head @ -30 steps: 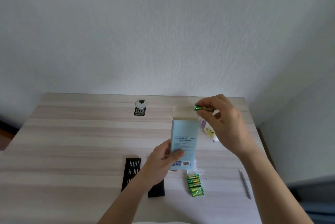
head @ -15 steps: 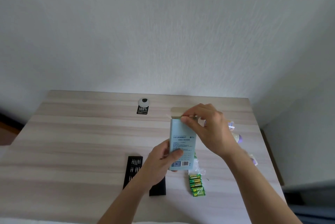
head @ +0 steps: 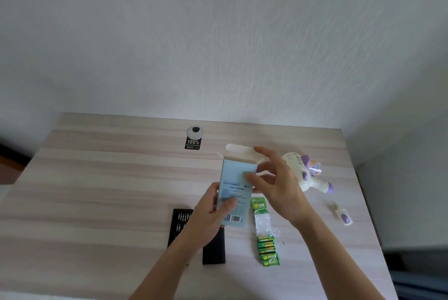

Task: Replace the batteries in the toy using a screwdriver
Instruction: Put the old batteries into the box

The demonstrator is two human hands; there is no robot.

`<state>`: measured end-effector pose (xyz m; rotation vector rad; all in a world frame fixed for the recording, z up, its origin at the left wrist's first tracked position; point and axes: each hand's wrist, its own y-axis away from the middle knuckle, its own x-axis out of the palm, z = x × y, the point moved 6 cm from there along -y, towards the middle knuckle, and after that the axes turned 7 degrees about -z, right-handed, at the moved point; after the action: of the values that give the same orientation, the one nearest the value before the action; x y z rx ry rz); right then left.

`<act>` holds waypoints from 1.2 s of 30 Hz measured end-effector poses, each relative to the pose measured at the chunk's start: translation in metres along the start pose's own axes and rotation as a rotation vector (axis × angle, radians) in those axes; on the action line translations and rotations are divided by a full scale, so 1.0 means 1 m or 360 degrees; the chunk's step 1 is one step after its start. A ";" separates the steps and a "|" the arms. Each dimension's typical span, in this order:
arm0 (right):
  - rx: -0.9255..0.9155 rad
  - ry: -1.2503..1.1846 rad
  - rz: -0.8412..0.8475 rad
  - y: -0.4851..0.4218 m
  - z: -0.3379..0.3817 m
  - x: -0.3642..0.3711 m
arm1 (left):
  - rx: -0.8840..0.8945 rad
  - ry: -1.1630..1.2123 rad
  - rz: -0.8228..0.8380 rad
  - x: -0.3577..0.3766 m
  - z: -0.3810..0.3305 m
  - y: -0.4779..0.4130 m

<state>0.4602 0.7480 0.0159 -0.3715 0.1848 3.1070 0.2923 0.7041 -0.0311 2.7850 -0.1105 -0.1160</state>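
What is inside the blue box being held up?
The blue box has its top flap open, showing only pale cardboard. Its front wall hides the interior, so contents cannot be seen.

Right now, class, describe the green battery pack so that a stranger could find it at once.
On the wooden table, find the pale blue box that the left hand holds upright. Just right of its base lies the battery pack, a strip in clear wrap, the only green thing there.
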 end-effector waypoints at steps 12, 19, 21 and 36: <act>0.0294 -0.0174 -0.0325 -0.048 -0.057 0.059 | 0.0542 -0.0964 -0.0568 -0.042 0.043 -0.081; 0.0332 0.0120 -0.0295 -0.086 -0.109 0.062 | 0.0422 -0.1229 -0.0407 -0.075 0.063 -0.151; 0.0316 0.0379 -0.0267 -0.094 -0.128 0.058 | 0.0370 -0.1354 -0.0347 -0.088 0.073 -0.173; 0.0130 0.1775 0.0361 -0.094 -0.192 0.091 | 0.0258 -0.1936 0.0004 -0.091 0.085 -0.257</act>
<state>0.4192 0.8185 -0.2019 -2.1158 0.3516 2.6410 0.2096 0.9240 -0.1939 2.4221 -0.4157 -1.8046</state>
